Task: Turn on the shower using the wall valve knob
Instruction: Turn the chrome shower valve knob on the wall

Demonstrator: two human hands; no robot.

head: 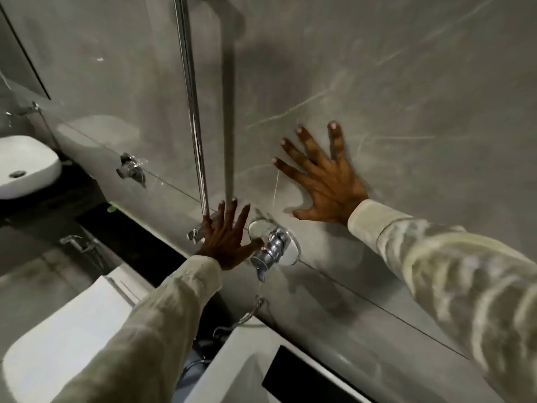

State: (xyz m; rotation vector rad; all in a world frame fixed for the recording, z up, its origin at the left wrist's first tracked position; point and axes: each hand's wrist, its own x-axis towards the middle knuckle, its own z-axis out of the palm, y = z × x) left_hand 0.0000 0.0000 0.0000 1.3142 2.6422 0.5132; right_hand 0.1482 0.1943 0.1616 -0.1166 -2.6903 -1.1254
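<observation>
1. Grey marble-look wall tiles fill most of the head view, which is tilted, so the bathroom fixtures slant across the lower left.

2. Mounted on that wall, a chrome riser pipe runs from the top edge down to a bracket near the centre; it presumably feeds a shower head that is out of view.

3. Just to the right of the pipe's foot sits the wall valve knob, a chrome handle standing out from a round chrome backplate. A thin line that may be dripping water hangs below it.

4. The left hand is open, fingers spread and pointing up the wall, with the thumb touching the knob's left side. Nothing is gripped; it looks like a feel for the handle before closing round it.

5. The right hand is also open, palm pressed flat on the tile above and to the right of the valve, well apart from it. Judging by the outstretched arm, it is there to brace the body while leaning in.

6. Both arms wear pale long sleeves.

7. Lower left, a white washbasin, a second chrome wall tap and a white toilet lid lie clear of the reach.

8. No spray is visible, so the shower seems not yet on; the knob needs a firm grasp and a turn.
</observation>
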